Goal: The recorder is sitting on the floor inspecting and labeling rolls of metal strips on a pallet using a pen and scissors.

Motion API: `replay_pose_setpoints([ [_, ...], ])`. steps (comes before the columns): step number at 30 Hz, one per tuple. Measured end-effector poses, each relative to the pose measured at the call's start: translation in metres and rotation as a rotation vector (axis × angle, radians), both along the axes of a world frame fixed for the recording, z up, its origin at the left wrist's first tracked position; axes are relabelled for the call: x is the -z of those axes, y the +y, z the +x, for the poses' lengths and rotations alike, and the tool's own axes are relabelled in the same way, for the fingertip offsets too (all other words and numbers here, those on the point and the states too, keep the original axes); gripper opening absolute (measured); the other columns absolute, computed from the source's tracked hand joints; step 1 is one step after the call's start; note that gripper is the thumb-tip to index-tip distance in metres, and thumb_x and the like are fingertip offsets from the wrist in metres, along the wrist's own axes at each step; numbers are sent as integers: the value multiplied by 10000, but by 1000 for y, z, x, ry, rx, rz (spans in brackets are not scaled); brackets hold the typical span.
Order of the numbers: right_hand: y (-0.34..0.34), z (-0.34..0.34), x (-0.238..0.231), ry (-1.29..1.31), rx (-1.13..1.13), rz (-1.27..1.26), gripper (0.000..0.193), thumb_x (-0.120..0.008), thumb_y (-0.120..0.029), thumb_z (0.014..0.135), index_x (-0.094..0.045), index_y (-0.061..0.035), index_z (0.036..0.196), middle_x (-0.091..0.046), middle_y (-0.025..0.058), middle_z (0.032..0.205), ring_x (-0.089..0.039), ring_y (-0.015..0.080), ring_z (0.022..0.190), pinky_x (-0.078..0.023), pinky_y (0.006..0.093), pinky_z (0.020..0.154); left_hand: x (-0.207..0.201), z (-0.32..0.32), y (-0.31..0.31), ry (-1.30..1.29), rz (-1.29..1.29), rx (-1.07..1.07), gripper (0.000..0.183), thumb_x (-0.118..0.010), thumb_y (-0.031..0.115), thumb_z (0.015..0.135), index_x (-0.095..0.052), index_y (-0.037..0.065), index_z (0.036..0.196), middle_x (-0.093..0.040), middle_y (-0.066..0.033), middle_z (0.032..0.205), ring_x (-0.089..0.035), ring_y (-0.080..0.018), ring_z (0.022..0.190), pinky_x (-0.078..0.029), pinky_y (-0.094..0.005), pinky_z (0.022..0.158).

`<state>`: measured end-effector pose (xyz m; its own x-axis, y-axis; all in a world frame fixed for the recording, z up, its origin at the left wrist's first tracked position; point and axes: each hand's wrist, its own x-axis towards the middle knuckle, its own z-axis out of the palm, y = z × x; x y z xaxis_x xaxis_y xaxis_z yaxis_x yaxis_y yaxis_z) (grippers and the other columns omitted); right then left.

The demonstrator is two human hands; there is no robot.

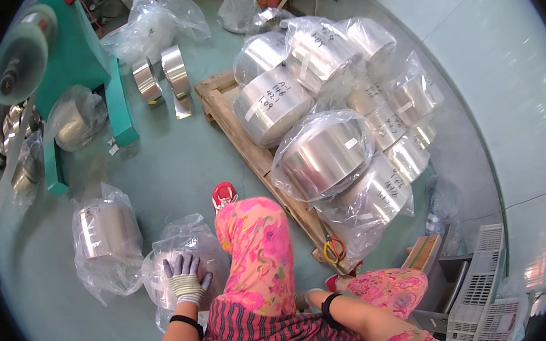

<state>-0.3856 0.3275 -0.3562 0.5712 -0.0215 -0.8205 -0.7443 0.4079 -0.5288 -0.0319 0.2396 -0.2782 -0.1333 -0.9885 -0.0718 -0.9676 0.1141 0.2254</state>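
Observation:
My left hand, in a grey-and-cream striped glove, lies flat with spread fingers on a metal strip roll in clear plastic. It presses on the wrapped roll and does not grip it. My right hand reaches down beside my bent leg; only a bit of its glove shows, and the fingers are hidden. Close by on the left stands another bagged silver roll. Scissors with orange and yellow handles rest at the pallet's near corner.
A wooden pallet on the right carries several bagged silver rolls. Two bare narrow coils stand beyond it. A green machine fills the far left. Grey plastic crates stand at the lower right, beside the pale wall.

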Motion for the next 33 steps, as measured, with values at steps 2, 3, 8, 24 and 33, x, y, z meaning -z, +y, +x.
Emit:
replay_pose_setpoints([
  [2,-2,-2,12,-46,7,24,391,-533,-323,792,-580,-95,1105,-630,138,1011,-582,228,746,-450,383,692,7,-2,0,-16,-74,-6,531,-642,447,623,-570,130,1043,-535,-60,1144,-431,-304,1136,-88,-589,1042],
  [3,-10,-9,18,-59,21,19,390,-534,-323,791,-581,-94,1102,-631,139,1007,-582,229,746,-451,383,691,12,-10,-5,-13,-61,11,531,-642,447,623,-570,130,1043,-535,-60,1144,-431,-304,1136,-88,-589,1042],
  [8,-62,-8,62,-222,22,-13,385,-538,-324,785,-587,-89,1087,-633,143,987,-586,236,744,-452,388,684,16,-3,-2,-163,16,59,578,-660,441,569,-542,128,1040,-521,-66,1118,-429,-308,1112,-133,-607,1022],
  [24,-78,3,49,-393,125,-279,373,-553,-325,768,-605,-76,1040,-641,157,922,-596,260,737,-456,402,661,34,12,-3,-136,-64,118,671,-672,424,554,-481,134,1129,-448,-100,1162,-365,-326,1157,-131,-621,1016],
  [33,-191,-28,-148,190,186,-563,362,-546,-355,811,-606,-23,942,-624,180,782,-607,295,702,-459,387,655,32,24,-11,-243,-49,88,440,-563,363,723,-532,182,1123,-460,-56,1233,-337,-252,1222,-1,-583,1047],
])
